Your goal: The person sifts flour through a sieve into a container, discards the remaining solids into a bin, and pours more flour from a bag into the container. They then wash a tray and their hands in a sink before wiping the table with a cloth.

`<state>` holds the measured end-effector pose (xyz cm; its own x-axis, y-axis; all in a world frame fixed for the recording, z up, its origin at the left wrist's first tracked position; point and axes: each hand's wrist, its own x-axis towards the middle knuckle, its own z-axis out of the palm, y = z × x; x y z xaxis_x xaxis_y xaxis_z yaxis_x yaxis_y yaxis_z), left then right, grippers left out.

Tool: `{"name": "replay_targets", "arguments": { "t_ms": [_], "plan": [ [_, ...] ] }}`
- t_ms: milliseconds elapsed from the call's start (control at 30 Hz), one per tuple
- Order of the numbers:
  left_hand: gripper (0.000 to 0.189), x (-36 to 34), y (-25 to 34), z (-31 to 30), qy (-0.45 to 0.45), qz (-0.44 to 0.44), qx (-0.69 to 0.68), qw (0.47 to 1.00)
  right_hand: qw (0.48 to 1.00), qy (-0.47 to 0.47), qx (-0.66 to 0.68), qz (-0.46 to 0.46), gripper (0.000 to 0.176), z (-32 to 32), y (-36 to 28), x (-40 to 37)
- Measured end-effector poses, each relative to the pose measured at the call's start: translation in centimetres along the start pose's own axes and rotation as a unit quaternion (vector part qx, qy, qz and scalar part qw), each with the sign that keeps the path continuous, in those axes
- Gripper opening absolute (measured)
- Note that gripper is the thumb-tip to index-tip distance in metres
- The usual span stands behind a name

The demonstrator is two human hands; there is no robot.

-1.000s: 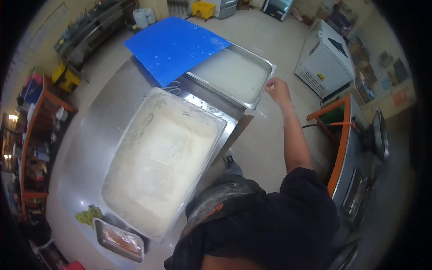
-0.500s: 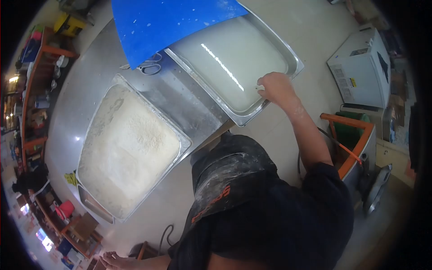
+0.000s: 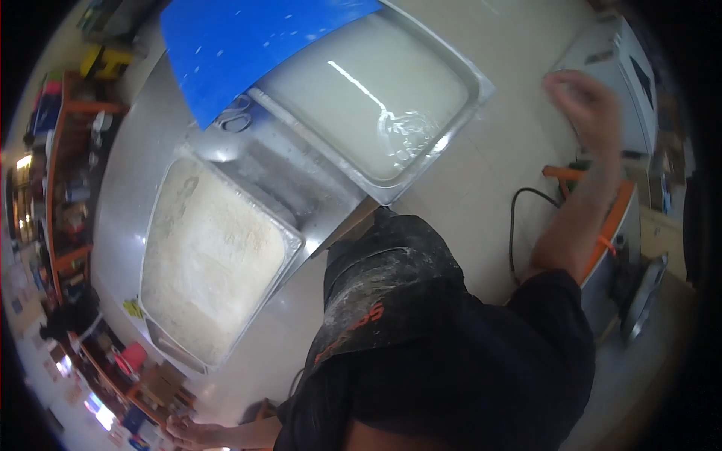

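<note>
My right hand [image 3: 588, 107] is raised in the air to the right of a metal tray [image 3: 472, 111] of cloudy pale liquid [image 3: 353, 98]. Its fingers are curled together and blurred; anything between them is too small to make out. Ripples break the liquid near that tray's right corner. A blue sheet [image 3: 248, 45] covers the far end of this tray. Low at the left, my left hand [image 3: 188, 434] is held out away from both trays, fingers curled, and whatever it may hold is hidden. A second tray [image 3: 289, 252] contains pale flour-like powder [image 3: 218, 263].
Both trays rest on a steel table [image 3: 301, 169], with scissors [image 3: 235, 119] partly under the blue sheet. Orange-framed shelves [image 3: 56, 188] line the left side. On the right are a white appliance [image 3: 609, 83] and an orange-edged stand [image 3: 613, 218].
My right hand has left the near right corner of the liquid tray and moved up and right. Ripples have appeared there. My left hand stays low at the left.
</note>
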<state>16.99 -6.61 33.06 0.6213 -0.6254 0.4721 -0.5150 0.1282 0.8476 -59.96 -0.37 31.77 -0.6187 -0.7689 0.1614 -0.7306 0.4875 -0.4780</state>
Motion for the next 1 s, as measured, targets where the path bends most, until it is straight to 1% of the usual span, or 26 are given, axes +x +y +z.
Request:
{"name": "replay_targets", "arguments": {
  "t_ms": [33, 100, 167, 200, 233, 267, 300, 333, 367, 400, 433, 467, 500, 533, 567, 600, 633, 700, 733, 767, 800, 833, 867, 900, 967, 1000],
  "plan": [
    [0.036, 0.5, -0.1, 0.7, -0.01, 0.008, -0.003, 1.0, 0.998, 0.056, 0.038, 0.02, 0.018, -3.6, 1.5, -0.6],
    [0.037, 1.2, 0.0, 2.7, -0.034, 0.023, -0.007, 0.999, 0.988, 0.139, 0.037, -0.059, 0.014, -9.5, 3.4, -2.6],
    [0.037, 1.6, 0.4, 5.1, -0.061, 0.044, -0.003, 0.997, 0.959, 0.16, 0.228, -0.055, 0.01, -13.0, 8.5, -6.2],
    [0.037, 1.7, 0.7, 6.4, -0.076, 0.062, -0.001, 0.995, 0.929, 0.171, 0.322, -0.058, 0.008, -14.5, 11.4, -8.3],
    [0.038, 1.9, 1.0, 7.7, -0.094, 0.084, 0.002, 0.992, 0.906, 0.19, 0.379, -0.02, 0.015, -14.2, 15.1, -10.2],
    [0.038, 2.1, 1.0, 9.1, -0.118, 0.114, 0.003, 0.986, 0.898, 0.215, 0.378, 0.067, 0.022, -11.6, 19.7, -12.8],
    [0.038, 2.0, 1.6, 11.3, -0.154, 0.147, -0.003, 0.977, 0.892, 0.237, 0.329, 0.198, 0.03, -7.7, 24.8, -15.6],
    [0.038, 2.0, 2.4, 13.5, -0.198, 0.167, -0.006, 0.966, 0.874, 0.209, 0.221, 0.38, 0.037, -2.4, 29.5, -19.5],
    [0.041, -1.3, 6.9, 17.5, -0.234, 0.121, 0.011, 0.965, 0.814, 0.091, 0.084, 0.567, 0.045, 3.4, 33.4, -24.6],
    [0.045, -4.6, 11.4, 21.4, -0.268, 0.077, 0.032, 0.96, 0.734, -0.03, 0.03, 0.678, 0.053, 8.1, 35.2, -29.6],
    [0.052, -3.1, 9.7, 23.9, -0.39, 0.109, 0.062, 0.912, 0.651, -0.102, 0.048, 0.75, 0.061, 12.3, 35.4, -35.2],
    [0.055, -5.6, 10.4, 27.3, -0.499, 0.142, -0.057, 0.853, 0.592, -0.13, 0.085, 0.791, 0.068, 16.0, 34.6, -40.2],
    [0.056, -7.9, 11.7, 31.0, -0.582, 0.127, -0.068, 0.8, 0.573, -0.086, 0.117, 0.807, 0.063, 20.0, 35.0, -43.8],
    [0.06, -9.7, 12.4, 34.7, -0.614, 0.187, -0.01, 0.767, 0.619, -0.057, 0.112, 0.775, 0.056, 20.7, 29.4, -43.8],
    [0.058, -11.1, 12.1, 38.6, -0.608, 0.206, 0.053, 0.765, 0.61, -0.121, 0.108, 0.775, 0.054, 22.2, 28.8, -45.6],
    [0.067, -11.7, 10.3, 43.3, -0.576, 0.199, 0.083, 0.789, 0.605, -0.178, 0.107, 0.769, 0.052, 24.1, 29.1, -45.7],
    [0.074, -11.4, 7.3, 48.2, -0.541, 0.16, 0.148, 0.813, 0.612, -0.173, 0.13, 0.761, 0.051, 24.7, 28.2, -43.8],
    [0.076, -11.4, 4.2, 54.1, -0.6, -0.031, 0.071, 0.797, 0.62, -0.163, 0.172, 0.748, 0.049, 24.0, 25.7, -40.7],
    [0.073, -11.8, 2.2, 56.1, -0.55, -0.101, 0.078, 0.826, 0.655, -0.163, 0.18, 0.715, 0.048, 23.8, 26.1, -39.5],
    [0.07, -12.1, 0.2, 57.7, -0.495, -0.169, 0.083, 0.848, 0.689, -0.163, 0.19, 0.681, 0.047, 24.0, 26.6, -37.7],
    [0.07, -11.9, -1.7, 59.0, -0.479, -0.143, 0.119, 0.858, 0.718, -0.162, 0.201, 0.646, 0.046, 24.5, 26.9, -36.3],
    [0.07, -11.3, -3.5, 60.2, -0.461, -0.115, 0.154, 0.866, 0.757, -0.145, 0.185, 0.61, 0.044, 25.0, 27.5, -35.1],
    [0.07, -10.1, -4.1, 60.9, -0.443, -0.083, 0.191, 0.872, 0.784, -0.122, 0.161, 0.587, 0.043, 25.6, 28.0, -34.3],
    [0.067, -9.9, -2.9, 60.5, -0.463, -0.108, 0.177, 0.862, 0.807, -0.097, 0.139, 0.565, 0.042, 26.4, 28.3, -33.9],
    [0.061, -11.1, -0.3, 58.1, -0.497, -0.169, 0.15, 0.838, 0.817, -0.069, 0.146, 0.553, 0.039, 26.5, 28.1, -33.0],
    [0.055, -10.4, -0.7, 58.0, -0.519, -0.211, 0.092, 0.823, 0.804, -0.086, 0.166, 0.565, 0.037, 26.5, 28.1, -32.9]
  ]
}}
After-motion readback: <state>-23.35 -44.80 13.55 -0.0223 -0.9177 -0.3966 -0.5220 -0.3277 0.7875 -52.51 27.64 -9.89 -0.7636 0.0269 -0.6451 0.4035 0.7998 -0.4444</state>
